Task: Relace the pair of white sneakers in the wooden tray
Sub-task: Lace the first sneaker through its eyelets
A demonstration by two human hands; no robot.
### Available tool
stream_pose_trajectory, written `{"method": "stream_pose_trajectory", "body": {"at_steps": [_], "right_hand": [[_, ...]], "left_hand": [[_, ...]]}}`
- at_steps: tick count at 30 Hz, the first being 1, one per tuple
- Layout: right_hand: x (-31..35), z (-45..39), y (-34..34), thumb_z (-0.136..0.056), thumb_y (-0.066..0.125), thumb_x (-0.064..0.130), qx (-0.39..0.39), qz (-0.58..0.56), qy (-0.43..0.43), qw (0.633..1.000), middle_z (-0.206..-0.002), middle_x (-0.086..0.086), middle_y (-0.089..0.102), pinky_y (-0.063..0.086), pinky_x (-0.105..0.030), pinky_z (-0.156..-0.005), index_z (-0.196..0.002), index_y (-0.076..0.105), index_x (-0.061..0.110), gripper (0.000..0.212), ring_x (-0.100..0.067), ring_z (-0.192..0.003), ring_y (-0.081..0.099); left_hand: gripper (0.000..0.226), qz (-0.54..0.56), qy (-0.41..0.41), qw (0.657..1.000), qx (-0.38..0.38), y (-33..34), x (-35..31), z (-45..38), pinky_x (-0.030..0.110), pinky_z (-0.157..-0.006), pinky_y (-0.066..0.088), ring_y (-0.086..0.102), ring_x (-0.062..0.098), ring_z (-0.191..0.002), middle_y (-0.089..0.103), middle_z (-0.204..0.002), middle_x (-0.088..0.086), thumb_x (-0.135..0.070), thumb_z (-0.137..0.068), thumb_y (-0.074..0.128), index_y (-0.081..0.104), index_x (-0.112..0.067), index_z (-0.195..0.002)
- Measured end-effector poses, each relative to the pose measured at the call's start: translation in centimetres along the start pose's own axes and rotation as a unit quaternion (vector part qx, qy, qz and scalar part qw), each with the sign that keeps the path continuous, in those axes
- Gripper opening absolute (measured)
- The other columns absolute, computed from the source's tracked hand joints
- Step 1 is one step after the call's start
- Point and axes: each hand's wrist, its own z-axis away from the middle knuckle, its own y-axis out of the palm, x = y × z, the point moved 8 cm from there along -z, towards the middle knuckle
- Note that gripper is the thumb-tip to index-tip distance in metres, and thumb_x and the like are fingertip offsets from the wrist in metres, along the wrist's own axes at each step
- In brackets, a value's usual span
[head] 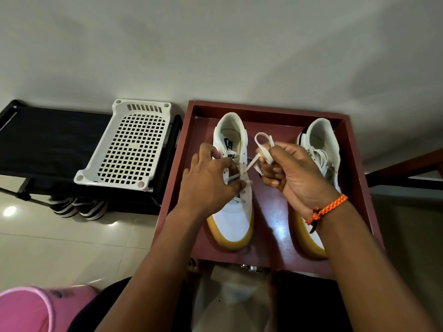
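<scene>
Left hand (pixel 211 180) hides left sneaker (pixel 231 212) eyelets; right forearm covers right sneaker (pixel 318 149) toe; pink bin (pixel 31 310) cut off near-left.

Dim, soft indoor light (glare spots on the floor tiles (pixel 9 211)), wide-angle edge bending.

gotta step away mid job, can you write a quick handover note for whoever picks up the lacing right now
Left hand: fingers pinch the lace at the eyelets of the left sneaker.
Right hand: grips the gathered slack of the same white lace, loop sticking up.
Both sneakers sit side by side in the wooden tray, heels away from the person.
Done: right sneaker appears laced, though the hand hides much of it.
Left: upper eyelets of the left sneaker, then tidy the ends.
</scene>
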Motion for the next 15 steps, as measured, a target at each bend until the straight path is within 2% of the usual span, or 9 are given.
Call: {"method": "stream_pose_trajectory", "body": {"at_steps": [2,4,6,7,8,9,11,13,15], "right_hand": [[0.1,0.1,0.2,-0.109,0.046,0.01,0.004,-0.02,0.005,1.0,-0.061,-0.004,0.028,0.019,-0.03,-0.053,-0.082,0.058,0.004,0.03,-0.01,-0.053,0.024],[0.1,0.0,-0.1,-0.108,0.044,0.008,-0.025,-0.029,0.011,0.999,-0.057,-0.001,0.031,0.019,-0.029,-0.053,-0.077,0.058,0.006,0.033,-0.01,-0.052,0.024],[-0.5,-0.7,-1.4,-0.105,0.049,0.008,-0.089,-0.01,0.016,0.996,-0.057,-0.001,0.04,0.025,-0.027,-0.048,-0.08,0.059,0.009,0.027,-0.011,-0.048,0.03],[-0.8,-0.8,-2.6,-0.103,0.054,0.011,-0.141,0.052,0.011,0.989,-0.062,-0.002,0.05,0.034,-0.028,-0.047,-0.087,0.062,0.011,0.017,-0.013,-0.049,0.04],[-0.9,-0.8,-3.9,-0.099,0.059,0.015,-0.189,0.149,0.011,0.97,-0.073,-0.003,0.062,0.046,-0.033,-0.053,-0.1,0.065,0.016,0.007,-0.017,-0.057,0.052],[-1.3,-0.7,-4.8,-0.096,0.061,0.02,-0.223,0.257,0.022,0.94,-0.089,-0.003,0.07,0.055,-0.04,-0.068,-0.118,0.065,0.022,0.023,-0.022,-0.073,0.063],[-1.9,-0.5,-5.2,-0.097,0.058,0.021,-0.23,0.386,0.036,0.892,-0.119,-0.005,0.07,0.052,-0.042,-0.095,-0.149,0.049,0.022,0.052,-0.026,-0.108,0.066],[-1.8,-0.5,-4.6,-0.099,0.056,0.018,-0.226,0.413,0.007,0.882,-0.134,-0.005,0.064,0.049,-0.043,-0.104,-0.158,0.039,0.02,0.061,-0.028,-0.122,0.062],[-1.5,-0.6,-4.2,-0.098,0.056,0.016,-0.226,0.41,-0.013,0.884,-0.136,-0.004,0.061,0.05,-0.045,-0.104,-0.156,0.043,0.02,0.059,-0.026,-0.123,0.061]], "left_hand": [[0.044,0.005,0.0,1.0,0.004,0.0,0.0,0.0,0.051,-0.088,0.056,0.049,0.02,-0.116,0.04,-0.126,-0.005,-0.062,-0.08,0.083,0.074,-0.034,-0.112],[0.044,0.009,0.003,1.0,0.006,-0.1,-0.2,0.1,0.052,-0.089,0.056,0.049,0.02,-0.116,0.039,-0.126,-0.005,-0.06,-0.08,0.084,0.071,-0.033,-0.112],[0.049,0.019,0.012,1.0,-0.004,-0.4,-0.6,0.2,0.051,-0.091,0.055,0.049,0.02,-0.116,0.039,-0.128,-0.005,-0.053,-0.078,0.088,0.062,-0.032,-0.113],[0.052,0.028,0.02,0.999,-0.014,-0.6,-0.9,0.3,0.051,-0.09,0.055,0.05,0.02,-0.115,0.04,-0.129,-0.005,-0.049,-0.076,0.091,0.057,-0.032,-0.111],[0.053,0.036,0.033,0.998,-0.025,-0.9,-1.3,0.3,0.05,-0.089,0.055,0.05,0.019,-0.113,0.041,-0.127,-0.006,-0.044,-0.074,0.093,0.055,-0.032,-0.108],[0.05,0.035,0.051,0.997,-0.034,-1.0,-1.7,0.4,0.049,-0.088,0.054,0.05,0.019,-0.111,0.042,-0.124,-0.007,-0.042,-0.073,0.094,0.056,-0.033,-0.104],[0.037,0.004,0.09,0.995,-0.037,-0.8,-2.8,0.5,0.045,-0.087,0.052,0.049,0.017,-0.11,0.047,-0.118,-0.009,-0.043,-0.075,0.093,0.066,-0.036,-0.1],[0.028,-0.049,0.121,0.991,-0.033,-0.2,-3.7,0.8,0.038,-0.086,0.048,0.049,0.016,-0.108,0.047,-0.111,-0.011,-0.048,-0.081,0.087,0.076,-0.037,-0.105],[0.026,-0.092,0.135,0.986,-0.039,0.4,-4.2,1.0,0.033,-0.082,0.04,0.049,0.016,-0.105,0.041,-0.104,-0.012,-0.049,-0.086,0.082,0.08,-0.037,-0.109]]}}
